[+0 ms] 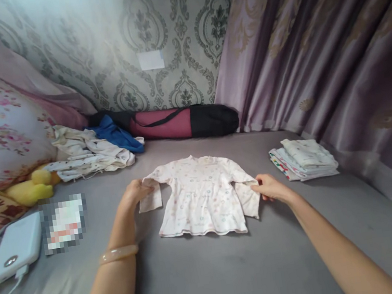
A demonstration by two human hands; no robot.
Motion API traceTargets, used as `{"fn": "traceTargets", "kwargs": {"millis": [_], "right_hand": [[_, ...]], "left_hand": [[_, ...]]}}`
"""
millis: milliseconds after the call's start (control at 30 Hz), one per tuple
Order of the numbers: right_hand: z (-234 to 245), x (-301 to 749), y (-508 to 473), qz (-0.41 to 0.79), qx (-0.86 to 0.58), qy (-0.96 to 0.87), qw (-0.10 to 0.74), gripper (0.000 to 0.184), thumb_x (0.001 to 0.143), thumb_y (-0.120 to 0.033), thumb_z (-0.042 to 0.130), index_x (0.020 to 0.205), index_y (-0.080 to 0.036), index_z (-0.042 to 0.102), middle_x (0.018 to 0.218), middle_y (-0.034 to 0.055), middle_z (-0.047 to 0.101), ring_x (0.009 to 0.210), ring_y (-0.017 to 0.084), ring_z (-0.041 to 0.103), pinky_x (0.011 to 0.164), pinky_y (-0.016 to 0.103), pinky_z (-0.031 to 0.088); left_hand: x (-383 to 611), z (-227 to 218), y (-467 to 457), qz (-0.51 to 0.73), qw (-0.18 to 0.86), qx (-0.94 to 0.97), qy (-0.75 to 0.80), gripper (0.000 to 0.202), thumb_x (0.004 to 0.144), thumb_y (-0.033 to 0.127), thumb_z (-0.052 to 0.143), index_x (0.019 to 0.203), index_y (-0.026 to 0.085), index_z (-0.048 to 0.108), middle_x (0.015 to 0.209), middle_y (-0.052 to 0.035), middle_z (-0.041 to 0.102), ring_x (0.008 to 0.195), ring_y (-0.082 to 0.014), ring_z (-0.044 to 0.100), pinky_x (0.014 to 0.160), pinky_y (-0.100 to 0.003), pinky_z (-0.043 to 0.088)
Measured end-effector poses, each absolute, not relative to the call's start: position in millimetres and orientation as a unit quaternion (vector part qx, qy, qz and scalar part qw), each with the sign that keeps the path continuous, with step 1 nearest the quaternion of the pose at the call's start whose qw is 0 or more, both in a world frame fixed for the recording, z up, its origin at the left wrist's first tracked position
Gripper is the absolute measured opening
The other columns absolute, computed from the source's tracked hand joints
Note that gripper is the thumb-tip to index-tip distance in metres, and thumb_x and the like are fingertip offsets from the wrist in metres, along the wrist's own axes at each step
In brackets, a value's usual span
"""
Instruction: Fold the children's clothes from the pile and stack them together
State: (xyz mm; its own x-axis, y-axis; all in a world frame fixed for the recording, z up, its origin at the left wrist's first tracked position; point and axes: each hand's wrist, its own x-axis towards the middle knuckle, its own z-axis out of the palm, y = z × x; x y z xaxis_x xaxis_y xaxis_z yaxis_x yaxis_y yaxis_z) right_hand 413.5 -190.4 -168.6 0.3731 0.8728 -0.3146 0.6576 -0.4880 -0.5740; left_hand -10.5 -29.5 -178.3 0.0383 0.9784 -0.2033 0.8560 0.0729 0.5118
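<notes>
A small white long-sleeved shirt [202, 194] with a faint print lies spread flat, its neck toward the wall and its hem toward me. My left hand [137, 192] is closed on the sleeve at the left, with the cuff end hanging down toward me. On the other side my right hand [268, 187] pinches the right sleeve near its bend, thumb on top. Both sleeves bend downward from where I grip them. A pale bangle [118, 254] circles my left forearm.
Folded clothes [307, 158] are stacked at the right. Crumpled clothes [90, 152], a yellow plush toy [37, 186] and a white power bank [16, 247] with a cable lie left. A maroon and black long bag [163, 124] lies along the wall on the grey sheet [228, 274].
</notes>
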Motion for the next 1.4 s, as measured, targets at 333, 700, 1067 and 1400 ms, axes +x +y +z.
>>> {"fn": "traceTargets", "kwargs": {"millis": [333,700,1067,1400], "right_hand": [[-144,423,-176,0.019,-0.825,-0.509,0.244,0.032,0.087,-0.009,0.036,0.107,-0.018,0.058,0.102,0.0126,0.07,0.085,0.021,0.068,0.072,0.028,0.05],[-193,422,-206,0.033,-0.868,-0.494,0.031,0.044,0.089,-0.019,0.041,0.13,-0.012,0.054,0.126,0.023,0.059,0.114,0.036,0.058,0.095,0.047,0.044],[-173,449,-178,0.188,-0.874,-0.29,0.34,0.053,0.084,-0.032,0.056,0.134,-0.017,0.049,0.114,0.0192,0.067,0.043,0.012,0.061,0.041,0.025,0.046],[-160,356,-94,0.17,-0.769,-0.586,0.189,0.02,0.085,-0.027,0.052,0.088,-0.019,0.071,0.064,0.0019,0.069,0.07,0.017,0.068,0.065,0.022,0.044]], "left_hand": [[8,-144,-47,0.169,0.037,0.656,0.735,0.043,0.084,0.025,0.041,0.118,0.02,0.066,0.114,-0.0162,0.068,0.1,-0.034,0.064,0.08,-0.04,0.049],[0,-175,-39,0.039,0.043,0.691,0.721,0.042,0.078,0.011,0.042,0.109,0.017,0.069,0.121,-0.022,0.062,0.118,-0.0396,0.053,0.098,-0.064,0.033],[-16,-165,-40,0.091,0.062,0.592,0.798,0.04,0.084,0.022,0.04,0.108,0.014,0.07,0.11,-0.0238,0.066,0.103,-0.0395,0.061,0.077,-0.046,0.048],[-15,-182,-38,0.236,-0.021,0.651,0.721,0.046,0.08,0.009,0.042,0.118,0.018,0.064,0.147,-0.0134,0.043,0.135,-0.0291,0.039,0.106,-0.039,0.037]]}}
